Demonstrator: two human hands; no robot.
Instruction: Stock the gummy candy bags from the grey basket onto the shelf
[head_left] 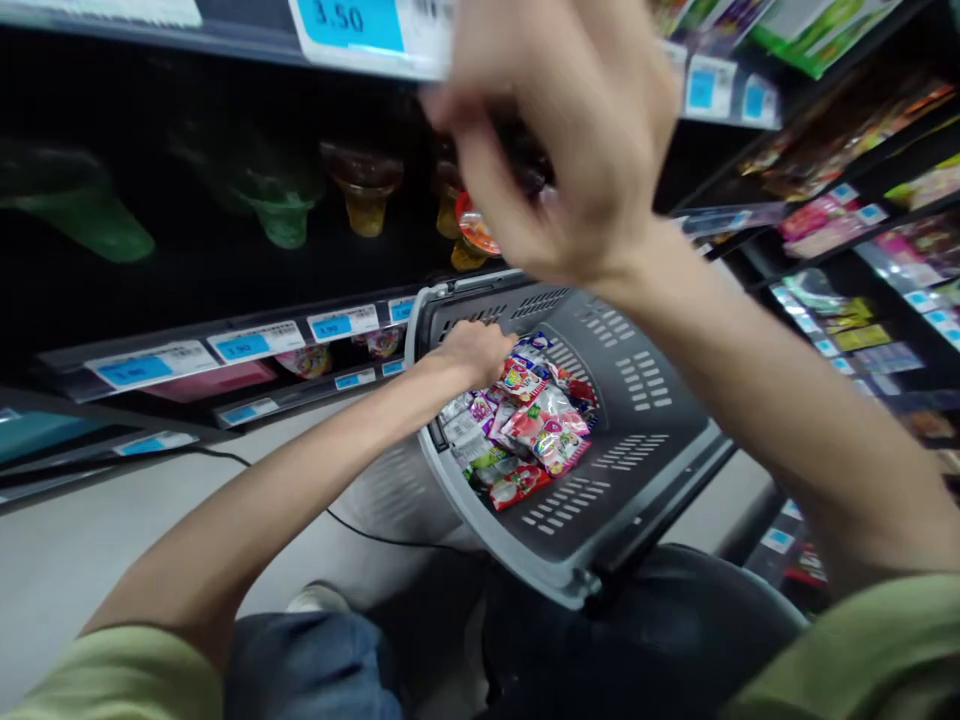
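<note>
My left hand (480,352) reaches down into the grey shopping basket (645,340). Its fingers are closed at a small red candy packet (523,381), on top of a heap of several colourful packets (551,425). Higher up, my right hand (577,130) is in front of the shelf edge, smeared by motion. Its fingers curl inward; something dark shows in the gap beside the thumb, but I cannot make out what it is. Just below that hand, a cup with a red-orange lid (477,225) sits on the shelf.
Green cone-shaped cups (281,215) and amber ones (365,190) stand on the dark shelf at left. Price labels (255,342) line its edges. More stocked shelves (847,300) rise at right. A black cable (375,535) crosses the pale floor; my knees are below the basket.
</note>
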